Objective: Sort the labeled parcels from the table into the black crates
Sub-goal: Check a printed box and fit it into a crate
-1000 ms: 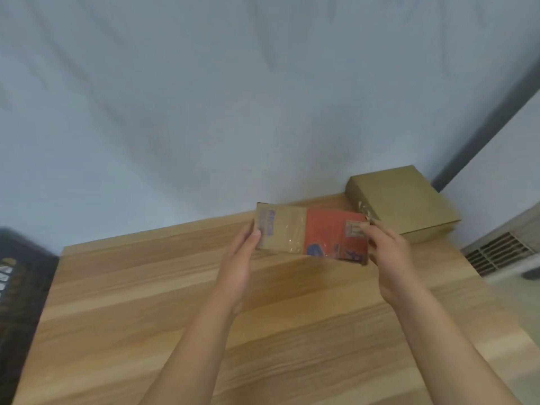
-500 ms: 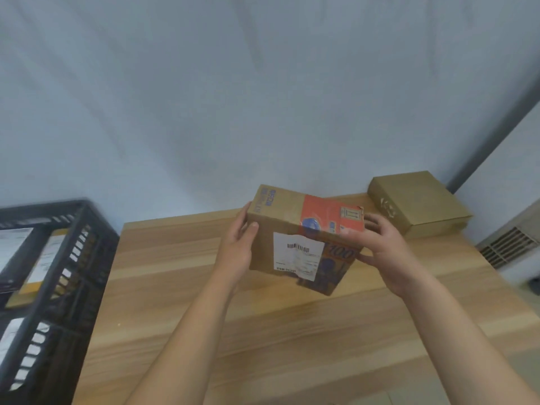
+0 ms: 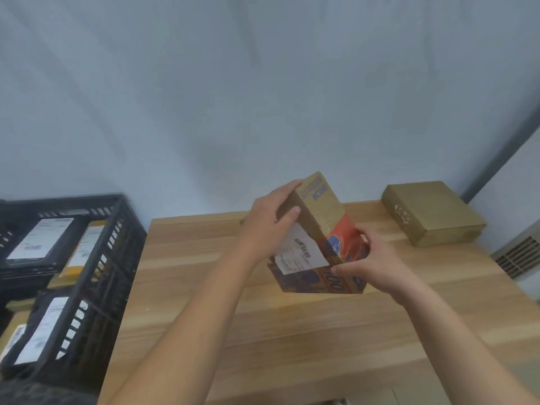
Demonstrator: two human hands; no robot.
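The bench has a black crate of labeled packets at its left edge and a flat brown box on its far right corner. Above the bench I hold a tilted parcel, my left hand gripping its upper end and my right hand its lower corner.

A plain pale blue-grey wall rises behind a light wood-grain tabletop. At the right a dark strip runs up the corner, beside a white wall with a slatted vent grille low down.
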